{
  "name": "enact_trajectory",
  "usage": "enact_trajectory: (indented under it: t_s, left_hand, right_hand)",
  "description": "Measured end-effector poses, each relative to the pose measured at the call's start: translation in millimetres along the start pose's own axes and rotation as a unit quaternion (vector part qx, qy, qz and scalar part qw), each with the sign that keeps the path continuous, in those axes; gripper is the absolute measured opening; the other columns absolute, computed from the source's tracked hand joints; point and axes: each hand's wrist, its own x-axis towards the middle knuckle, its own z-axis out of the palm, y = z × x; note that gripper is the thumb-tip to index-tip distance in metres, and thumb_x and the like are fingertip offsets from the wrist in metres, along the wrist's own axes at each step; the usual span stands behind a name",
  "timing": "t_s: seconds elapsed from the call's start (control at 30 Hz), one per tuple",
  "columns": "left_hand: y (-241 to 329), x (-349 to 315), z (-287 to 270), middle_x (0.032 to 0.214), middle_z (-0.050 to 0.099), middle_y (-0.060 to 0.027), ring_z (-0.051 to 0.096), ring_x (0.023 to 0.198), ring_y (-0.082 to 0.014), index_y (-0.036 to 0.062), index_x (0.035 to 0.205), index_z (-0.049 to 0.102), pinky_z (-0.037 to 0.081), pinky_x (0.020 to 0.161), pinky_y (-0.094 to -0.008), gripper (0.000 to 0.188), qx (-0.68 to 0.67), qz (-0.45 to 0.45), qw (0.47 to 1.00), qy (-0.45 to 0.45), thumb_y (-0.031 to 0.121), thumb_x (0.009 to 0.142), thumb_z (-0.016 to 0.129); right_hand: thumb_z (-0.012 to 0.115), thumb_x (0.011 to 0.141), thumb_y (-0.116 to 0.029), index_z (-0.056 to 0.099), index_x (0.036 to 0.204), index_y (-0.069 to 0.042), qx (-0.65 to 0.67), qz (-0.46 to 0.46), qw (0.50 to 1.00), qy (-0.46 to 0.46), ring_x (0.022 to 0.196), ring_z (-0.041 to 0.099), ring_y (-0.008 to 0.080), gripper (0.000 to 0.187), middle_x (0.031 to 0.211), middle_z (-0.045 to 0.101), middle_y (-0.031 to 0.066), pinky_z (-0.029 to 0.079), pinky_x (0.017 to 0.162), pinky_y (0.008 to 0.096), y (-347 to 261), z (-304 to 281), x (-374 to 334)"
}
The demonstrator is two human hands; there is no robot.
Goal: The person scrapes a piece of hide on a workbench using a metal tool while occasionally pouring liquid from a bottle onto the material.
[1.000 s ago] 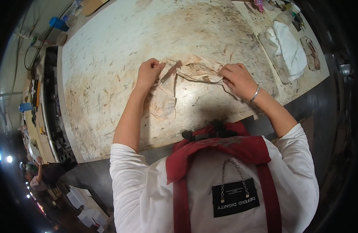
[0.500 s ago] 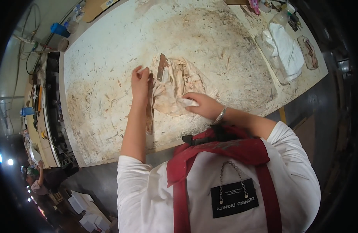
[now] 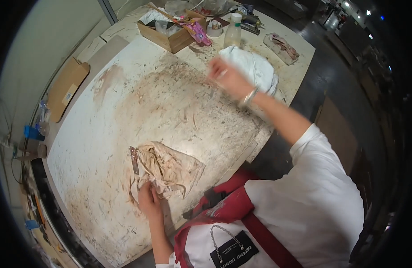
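A crumpled, stained beige cloth point(image 3: 181, 167) lies on the worktable near me, with brown smears along its folds. On its left edge rests a flat, narrow metal blade point(image 3: 135, 164) with reddish-brown stains at its far end. My left hand point(image 3: 149, 201) is at the cloth's near left corner, fingers closed on a fold of it. My right hand point(image 3: 230, 80) is over the far right part of the table, beside a folded white cloth point(image 3: 255, 67). Its fingers are smeared by motion, and I cannot make out whether they hold anything.
The pale worktable point(image 3: 94, 156) is stained and scratched. Toward the back stand an open cardboard box point(image 3: 170, 42) of odds and ends, a clear bottle point(image 3: 233, 32) and a plastic tray point(image 3: 281, 48) holding a brownish rag. A cardboard piece point(image 3: 68, 89) leans at the left edge.
My right hand has left the stained cloth and moved far right, toward the white cloth. My left hand has come down onto the stained cloth. The view has turned to the right.
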Motion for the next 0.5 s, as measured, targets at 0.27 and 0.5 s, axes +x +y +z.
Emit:
enact_trajectory:
  t_s: [0.27,0.5]
  left_hand:
    - [6,-2,-3,0.084,0.059,-0.0099,0.055,0.072,-0.0223,0.0017,0.090,0.059,0.042,0.061,-0.0290,0.009,-0.012,-0.096,0.994,0.048,0.007,0.085,0.053]
    - [44,-6,-7,0.085,0.055,-0.0069,0.052,0.071,-0.0179,0.0001,0.087,0.056,0.040,0.058,-0.0276,0.007,0.030,-0.156,0.985,0.074,0.006,0.086,0.053]
  right_hand:
    - [0.080,0.057,-0.041,0.023,0.137,-0.003,-0.150,0.106,0.976,0.117,0.114,0.049,0.0295,0.106,0.125,0.047,0.0200,0.040,0.095,0.0358,185,-179,143]
    - [0.081,0.062,-0.033,0.003,0.141,-0.006,0.030,0.056,0.998,0.012,0.125,0.037,0.0300,0.115,0.137,0.034,0.0210,0.033,0.102,0.0380,209,-165,175]
